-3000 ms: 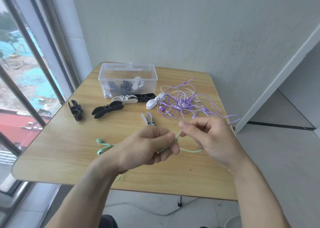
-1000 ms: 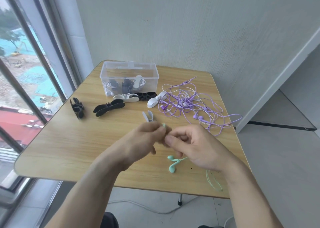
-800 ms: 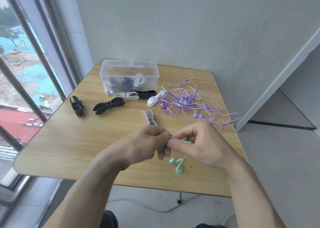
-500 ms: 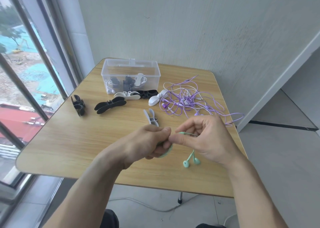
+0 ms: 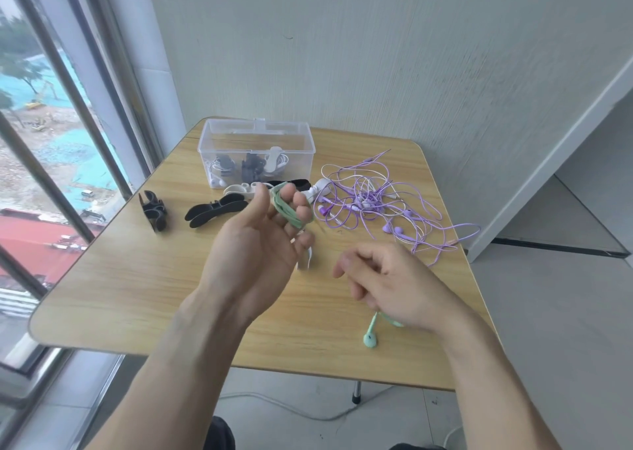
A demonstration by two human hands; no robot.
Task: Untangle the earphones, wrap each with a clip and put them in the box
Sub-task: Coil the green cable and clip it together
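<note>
My left hand (image 5: 253, 251) is raised palm up over the middle of the table, with the mint-green earphone cable (image 5: 287, 210) wound in loops round its fingers. My right hand (image 5: 394, 288) hovers lower right with its fingers curled on the same cable, and a green earbud (image 5: 370, 338) dangles just beneath it. A tangle of purple earphones (image 5: 373, 203) lies at the back right. The clear plastic box (image 5: 298, 148) stands open at the back and holds several clipped earphones.
Loose clips lie on the wooden table (image 5: 120, 278): a black one (image 5: 153, 210) at the left, a spread black one (image 5: 215, 210), a white one (image 5: 241, 188) by the box, and a pale one (image 5: 305, 258) partly hidden under my left hand. A window runs along the left.
The hands were together pinching the cable; now my left hand has lifted and turned palm up with the cable looped on its fingers, and my right hand has drawn away to the lower right.
</note>
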